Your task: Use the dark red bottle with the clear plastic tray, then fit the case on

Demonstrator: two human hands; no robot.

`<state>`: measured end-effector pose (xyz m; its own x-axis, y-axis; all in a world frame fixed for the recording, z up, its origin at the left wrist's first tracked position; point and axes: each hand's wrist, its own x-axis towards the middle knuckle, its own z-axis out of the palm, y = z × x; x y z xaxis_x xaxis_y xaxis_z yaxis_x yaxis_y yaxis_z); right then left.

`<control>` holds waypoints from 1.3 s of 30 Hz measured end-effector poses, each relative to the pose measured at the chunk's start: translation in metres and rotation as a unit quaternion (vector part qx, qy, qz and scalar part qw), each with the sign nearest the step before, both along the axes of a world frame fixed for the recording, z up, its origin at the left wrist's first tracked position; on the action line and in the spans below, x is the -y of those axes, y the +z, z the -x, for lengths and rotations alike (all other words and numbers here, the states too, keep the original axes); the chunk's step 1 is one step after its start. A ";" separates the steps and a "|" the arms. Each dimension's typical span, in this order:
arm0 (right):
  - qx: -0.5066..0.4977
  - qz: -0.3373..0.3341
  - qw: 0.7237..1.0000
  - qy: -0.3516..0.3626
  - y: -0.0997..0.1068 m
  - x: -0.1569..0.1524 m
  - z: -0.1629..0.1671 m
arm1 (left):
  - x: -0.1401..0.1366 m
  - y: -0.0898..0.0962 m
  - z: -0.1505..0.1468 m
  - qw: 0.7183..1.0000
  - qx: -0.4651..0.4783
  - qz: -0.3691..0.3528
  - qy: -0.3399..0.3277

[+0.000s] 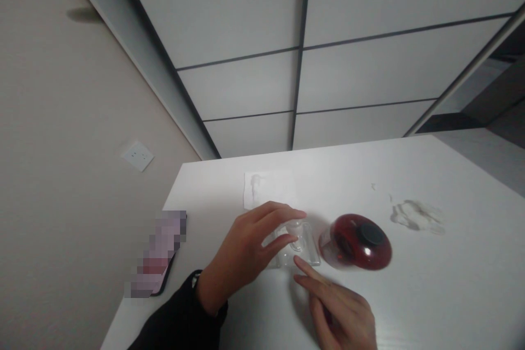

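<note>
A clear plastic tray [314,257] with a moulded round part in its middle lies on the white table. My left hand [250,246] reaches over it from the left, thumb and fingers curved and apart around the round clear part; whether they touch it cannot be told. My right hand [340,306] is at the tray's near edge, two fingers stretched towards it and the others curled in. Something small and dark shows in the curled palm, too hidden to name. Close to the tray's right side is a transparent container with a glossy red lid [361,240].
A phone [159,257] lies at the table's left edge. Behind the tray is a white paper sheet [262,186] with a grey smudge. A wet-looking smear [416,216] marks the right side. White panelled doors [254,93] stand beyond, and a wall socket [138,156] is at left.
</note>
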<state>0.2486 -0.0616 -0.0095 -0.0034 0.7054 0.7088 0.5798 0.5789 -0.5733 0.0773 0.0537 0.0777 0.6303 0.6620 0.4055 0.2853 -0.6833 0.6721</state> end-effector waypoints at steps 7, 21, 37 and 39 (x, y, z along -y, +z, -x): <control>0.003 -0.006 1.000 -0.001 0.001 0.000 0.000 | 0.001 0.004 0.000 0.999 -0.004 -0.034 0.006; 0.004 -0.008 1.000 -0.001 0.002 -0.002 0.000 | -0.023 0.037 -0.002 0.997 -0.062 -0.046 -0.001; 0.001 -0.007 1.000 -0.001 0.002 0.000 0.000 | -0.009 0.028 -0.002 0.993 -0.093 -0.071 -0.009; 0.002 -0.006 1.000 -0.002 0.002 0.000 0.000 | -0.008 0.028 -0.001 0.994 -0.083 -0.070 -0.008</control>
